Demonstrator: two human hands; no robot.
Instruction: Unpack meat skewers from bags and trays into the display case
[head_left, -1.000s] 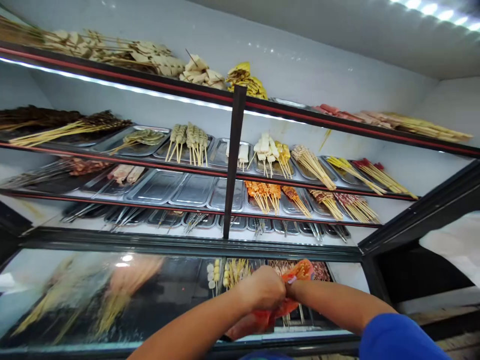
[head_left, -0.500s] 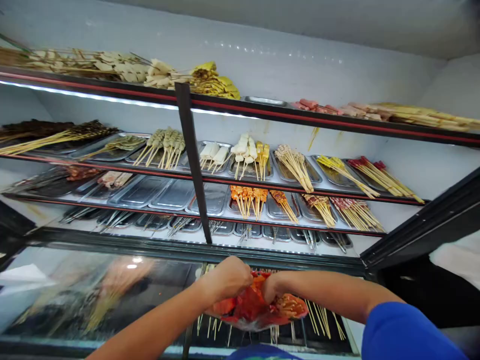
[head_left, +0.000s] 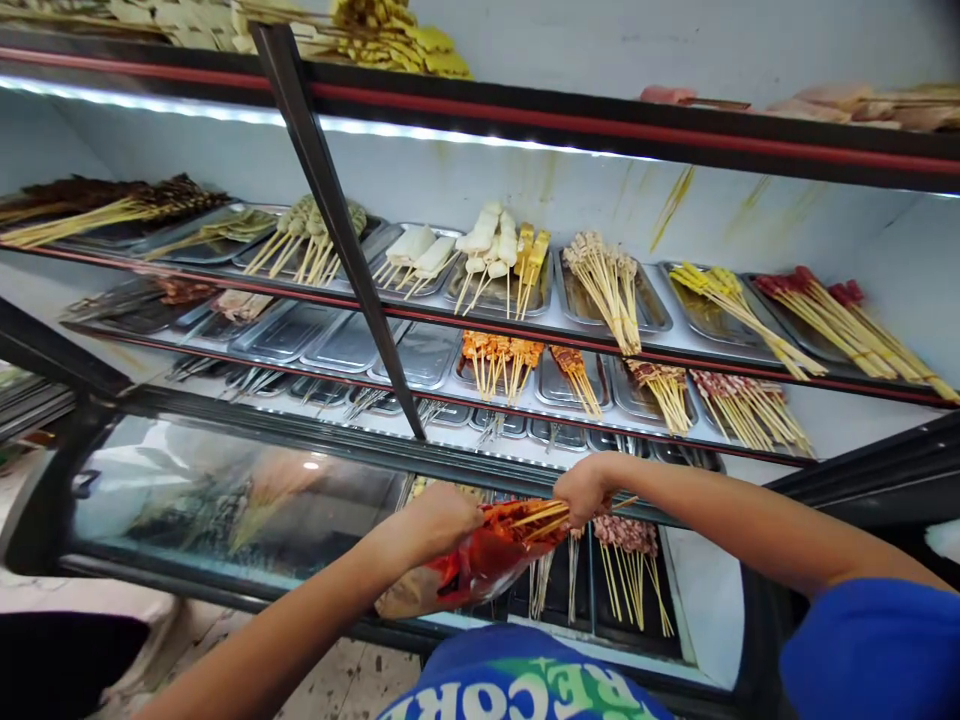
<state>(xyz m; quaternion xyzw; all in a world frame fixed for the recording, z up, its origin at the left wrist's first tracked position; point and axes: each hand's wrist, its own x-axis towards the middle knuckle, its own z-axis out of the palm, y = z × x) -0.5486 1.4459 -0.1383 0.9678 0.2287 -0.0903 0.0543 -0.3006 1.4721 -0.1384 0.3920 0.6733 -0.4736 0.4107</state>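
Display case (head_left: 225,490) | skewer bundle (head_left: 536,517) lies near-level, sticks rightward | right hand (head_left: 581,490) grips sticks | left hand (head_left: 439,520) clutches bag (head_left: 480,560)

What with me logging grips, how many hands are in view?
2. The left hand grips the red bag at lower centre; the right hand, beside it, pinches skewer sticks poking from the bag. No others show.

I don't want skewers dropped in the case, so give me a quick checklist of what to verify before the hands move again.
1. Left hand grips the red plastic bag: ok.
2. Right hand closed on the bundle of skewers: ok.
3. Skewer food ends inside the bag: ok; sticks point out toward the right hand.
4. Bag whole, no tear: cannot tell.
5. Bag held off the bottom trays: ok.
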